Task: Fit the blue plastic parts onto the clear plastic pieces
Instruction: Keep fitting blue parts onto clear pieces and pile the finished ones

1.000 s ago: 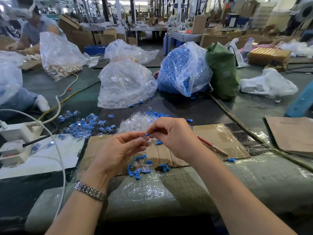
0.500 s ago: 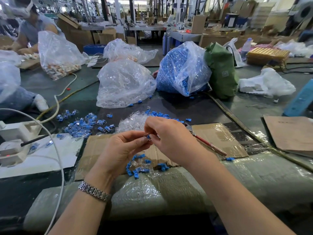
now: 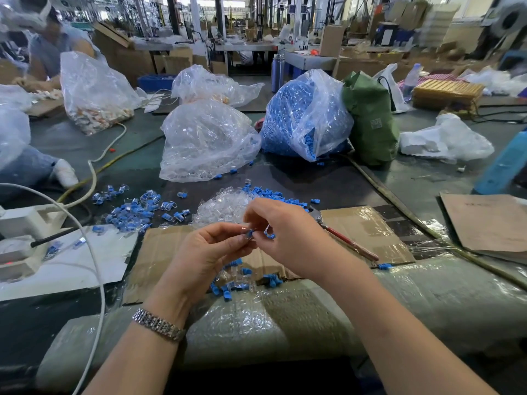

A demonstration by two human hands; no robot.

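In the middle of the frame, our left hand [image 3: 204,259] is pinching a clear piece [image 3: 245,234] steady; our right hand [image 3: 288,235] is pinching a blue part [image 3: 251,232], pushing it in.

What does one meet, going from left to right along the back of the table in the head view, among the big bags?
Clear plastic bag of clear pieces → clear plastic bag of blue parts → green fabric bag → crumpled white plastic bag.
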